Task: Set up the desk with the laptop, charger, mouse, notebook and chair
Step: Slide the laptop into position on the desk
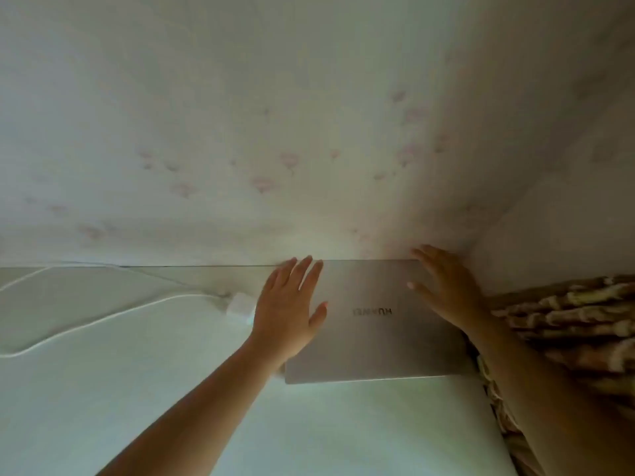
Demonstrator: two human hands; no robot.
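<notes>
Nearest the camera, two bare forearms reach forward over a pale worktop (120, 389). At the right edge lies a patterned brown-and-cream fabric (577, 324), beside the right forearm (whether it is clothing or bedding cannot be told).

The closed silver laptop (374, 338) lies flat on the worktop, lid up, its logo reading upside down from this view. Its far edge sits against the wall, close to the corner.

The left hand (288, 310) rests on the laptop's left portion, fingers straight and spread, grip apart, palm flat on the lid. The right hand (446, 290) rests on the right portion, fingers likewise extended and apart, clamped on nothing.

Just left of the left hand, a white charger (240, 309) lies on the worktop beside the laptop, partly hidden by the wrist. Its white cable (103, 321) runs leftward in loose curves.

Beyond stands a pale wall (240, 132) with faint pink motifs.
</notes>
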